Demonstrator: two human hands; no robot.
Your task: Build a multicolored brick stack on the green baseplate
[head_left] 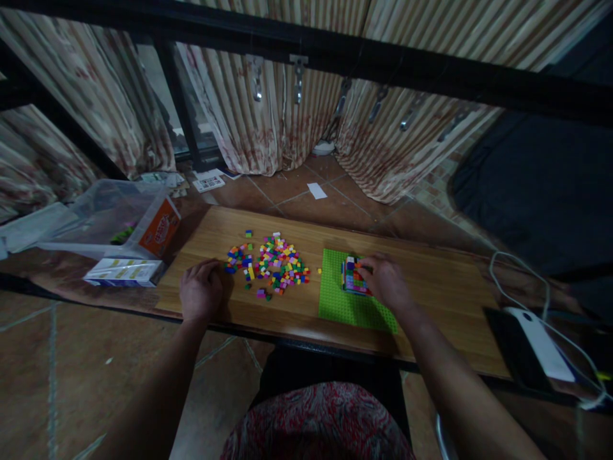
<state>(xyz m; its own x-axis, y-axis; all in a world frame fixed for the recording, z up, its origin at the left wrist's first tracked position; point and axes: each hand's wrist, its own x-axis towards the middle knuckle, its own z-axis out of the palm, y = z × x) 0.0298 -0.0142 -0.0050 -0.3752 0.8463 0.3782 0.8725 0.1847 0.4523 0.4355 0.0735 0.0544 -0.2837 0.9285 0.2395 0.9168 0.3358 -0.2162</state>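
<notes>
A small build of multicoloured toy bricks [352,281] stands on a bright green studded baseplate [335,306]. My right hand [383,275] reaches over its right side, thumb and finger pinched on what looks like a small orange-red brick at the top edge. Part of the build is hidden behind those fingers. To the left, my left hand [201,287] rests on the wooden board with fingers curled; whatever may be under them is hidden. Beside it lies a spread pile of loose toy bricks [282,262] in many colours. One yellow brick [320,271] sits close to the baseplate's left edge.
A clear plastic bin [110,217] with an orange label stands at the left, a white box [124,271] before it. The wooden board [445,300] extends right toward a white device [539,345] and its cable [517,255]. A dark rail with metal clips runs above.
</notes>
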